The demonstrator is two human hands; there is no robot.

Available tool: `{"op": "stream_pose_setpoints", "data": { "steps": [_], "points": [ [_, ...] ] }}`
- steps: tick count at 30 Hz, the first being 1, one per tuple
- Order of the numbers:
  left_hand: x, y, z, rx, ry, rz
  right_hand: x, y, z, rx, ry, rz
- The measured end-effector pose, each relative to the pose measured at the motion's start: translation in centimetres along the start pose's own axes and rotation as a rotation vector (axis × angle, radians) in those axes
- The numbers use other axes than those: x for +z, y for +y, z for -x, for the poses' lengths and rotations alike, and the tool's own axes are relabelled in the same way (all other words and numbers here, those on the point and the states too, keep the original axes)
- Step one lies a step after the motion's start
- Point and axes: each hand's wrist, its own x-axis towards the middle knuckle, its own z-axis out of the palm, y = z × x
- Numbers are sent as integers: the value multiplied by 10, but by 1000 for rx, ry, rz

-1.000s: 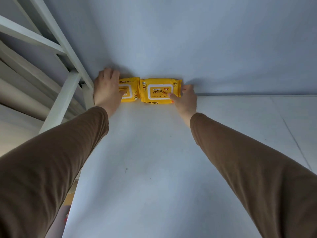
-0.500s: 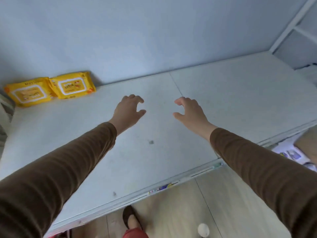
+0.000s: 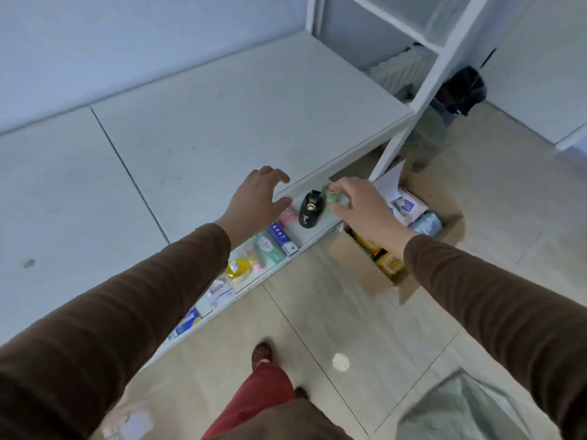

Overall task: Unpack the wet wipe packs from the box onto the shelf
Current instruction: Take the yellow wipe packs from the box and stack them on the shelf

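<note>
Showing yellow wet wipe packs (image 3: 389,263) inside the cardboard box (image 3: 359,265) on the floor beside the shelf's (image 3: 222,122) right front corner. I held my left hand (image 3: 254,201) and right hand (image 3: 362,211) loosely spread and empty above it, presumably reaching in. A black bottle (image 3: 309,209) stood on the lower ledge, near my path.
</note>
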Motion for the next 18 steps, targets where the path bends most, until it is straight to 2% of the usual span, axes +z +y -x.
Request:
{"op": "stream_pose_setpoints", "data": {
  "steps": [7, 11, 18],
  "points": [
    [116, 65, -94, 18, -130, 79, -25, 155, -26, 221, -62, -66],
    [181, 94, -141, -4, -273, 103, -32, 241, -34, 417, -123, -101],
    [298, 121, -199, -135, -460, 102, -23, 378, -48, 613, -237, -142]
  ]
}}
